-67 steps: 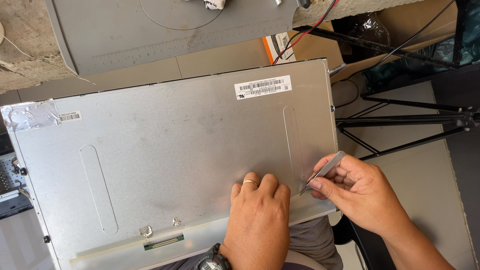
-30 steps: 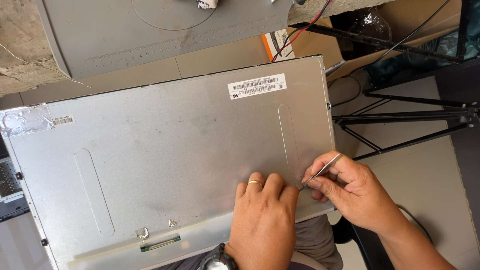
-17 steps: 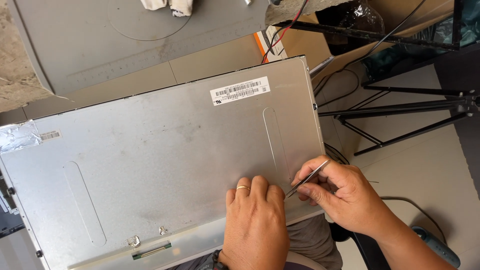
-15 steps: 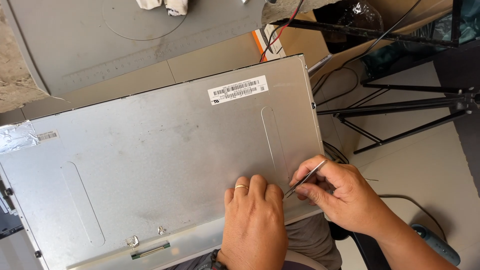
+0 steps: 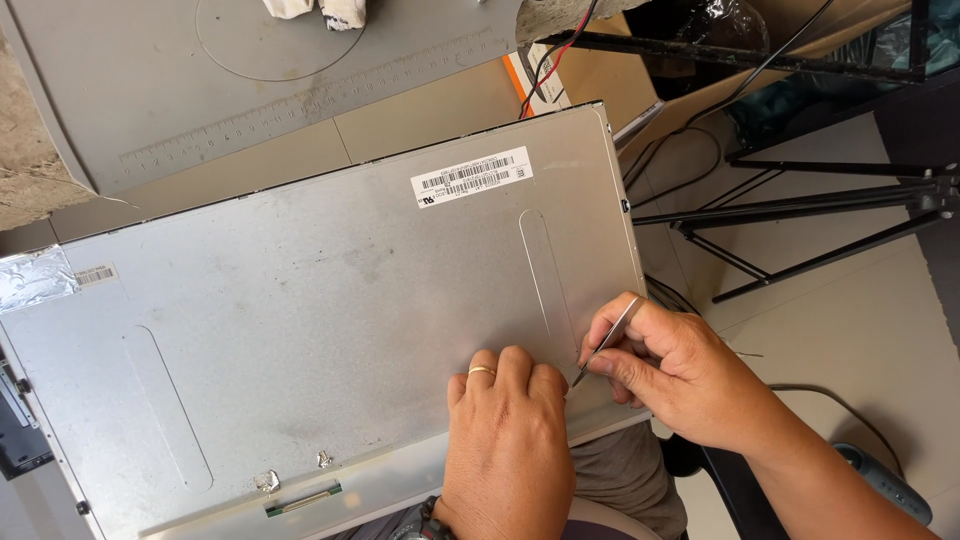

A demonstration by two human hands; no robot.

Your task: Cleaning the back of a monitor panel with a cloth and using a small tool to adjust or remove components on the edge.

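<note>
A large grey metal display panel (image 5: 300,300) lies back side up across my lap, with a white barcode sticker (image 5: 471,176) near its far edge. My left hand (image 5: 508,440), with a gold ring on one finger, presses flat on the panel near its right front corner. My right hand (image 5: 680,375) pinches thin metal tweezers (image 5: 603,343). Their tip touches the panel's surface just right of my left fingertips.
A grey plastic back cover (image 5: 250,80) lies beyond the panel. Black tripod legs (image 5: 800,210) and cables (image 5: 660,150) stand on the tiled floor to the right. A piece of silver tape (image 5: 35,277) sticks to the panel's left corner. A small connector (image 5: 300,497) sits near the front edge.
The view shifted a little, so the panel sits lower and further left in the picture. Both hands keep their hold near the panel's right front corner; the tweezers' tip stays at the same spot.
</note>
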